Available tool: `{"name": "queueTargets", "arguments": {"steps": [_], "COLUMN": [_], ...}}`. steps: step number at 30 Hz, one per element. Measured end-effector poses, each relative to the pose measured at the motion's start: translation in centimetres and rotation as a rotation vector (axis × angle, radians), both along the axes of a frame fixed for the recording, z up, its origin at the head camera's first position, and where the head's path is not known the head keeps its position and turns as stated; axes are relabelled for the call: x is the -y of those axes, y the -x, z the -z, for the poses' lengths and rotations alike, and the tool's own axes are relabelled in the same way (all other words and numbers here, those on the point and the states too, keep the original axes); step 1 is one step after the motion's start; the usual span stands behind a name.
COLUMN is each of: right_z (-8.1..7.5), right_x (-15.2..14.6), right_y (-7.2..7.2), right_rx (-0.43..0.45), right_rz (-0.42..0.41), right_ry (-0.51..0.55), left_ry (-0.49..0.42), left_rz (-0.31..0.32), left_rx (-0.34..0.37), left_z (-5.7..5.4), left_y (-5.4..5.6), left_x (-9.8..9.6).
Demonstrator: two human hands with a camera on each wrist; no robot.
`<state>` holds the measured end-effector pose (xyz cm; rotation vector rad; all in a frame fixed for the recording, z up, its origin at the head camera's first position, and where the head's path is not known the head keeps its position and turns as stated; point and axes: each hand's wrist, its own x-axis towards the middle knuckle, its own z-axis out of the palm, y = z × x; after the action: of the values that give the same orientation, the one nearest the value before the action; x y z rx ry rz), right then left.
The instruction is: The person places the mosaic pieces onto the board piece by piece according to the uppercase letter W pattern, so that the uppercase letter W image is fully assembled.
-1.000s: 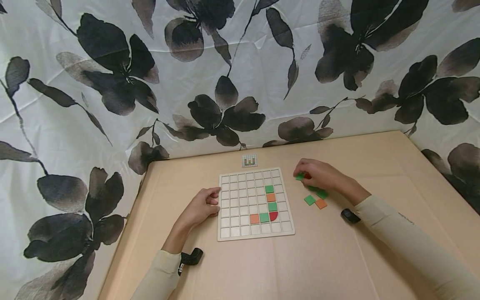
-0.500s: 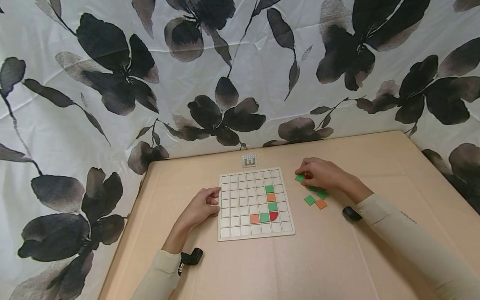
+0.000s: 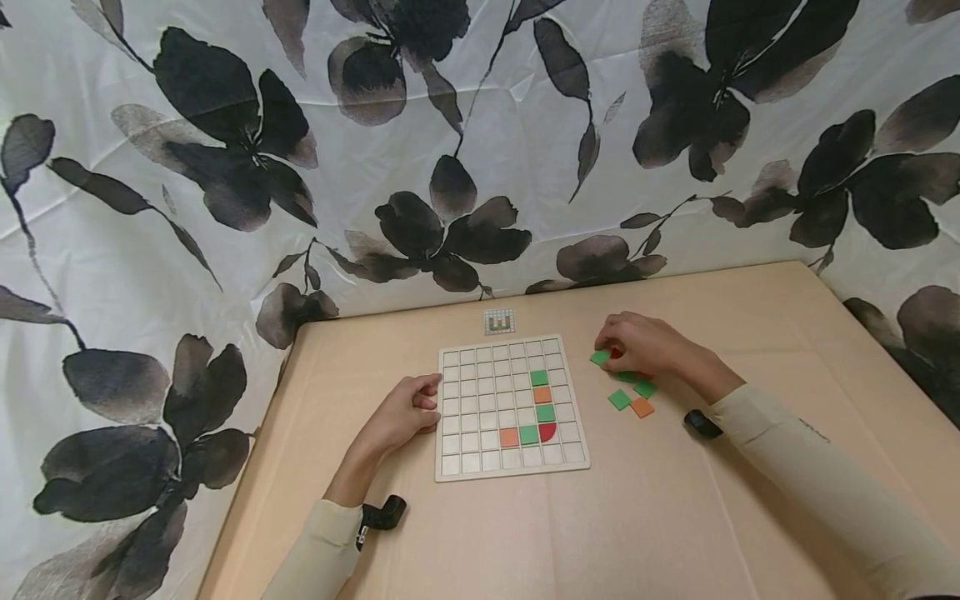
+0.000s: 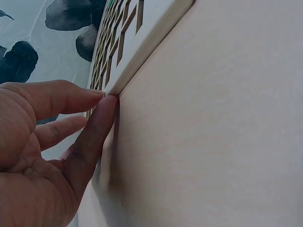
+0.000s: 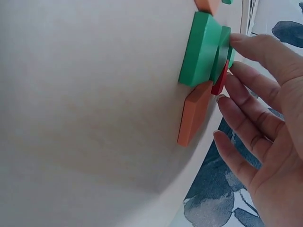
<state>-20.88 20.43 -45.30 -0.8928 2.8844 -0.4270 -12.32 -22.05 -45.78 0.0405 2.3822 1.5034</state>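
Observation:
The white grid board lies on the table, with green, orange and red tiles in several of its squares. At its left edge, my left hand pinches the rim between thumb and fingers; the left wrist view shows the fingertips meeting at the board's side. Right of the board, my right hand is over loose tiles. Its thumb and index finger pinch a green tile. A red tile lies under the fingers, partly hidden. Green tiles and an orange tile are close by.
A small card with a grid pattern lies behind the board. A loose green tile and an orange tile sit nearer me, right of the board. A floral cloth hangs along the table's back and left side.
My right hand has shifted slightly to the right over the tiles, uncovering more of the green tile at its fingertips. The left hand and the board have stayed in place.

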Motion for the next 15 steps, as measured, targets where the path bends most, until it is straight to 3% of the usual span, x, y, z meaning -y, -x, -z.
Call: {"name": "queueTargets", "arguments": {"steps": [15], "right_z": [-0.02], "right_x": [0.48], "right_y": [0.06], "right_rx": [-0.011], "right_rz": [-0.019], "right_ry": [0.051], "left_ry": [-0.005], "left_rz": [-0.005], "left_rx": [0.010], "left_z": [0.09], "left_y": [0.05], "left_x": [0.09]}}
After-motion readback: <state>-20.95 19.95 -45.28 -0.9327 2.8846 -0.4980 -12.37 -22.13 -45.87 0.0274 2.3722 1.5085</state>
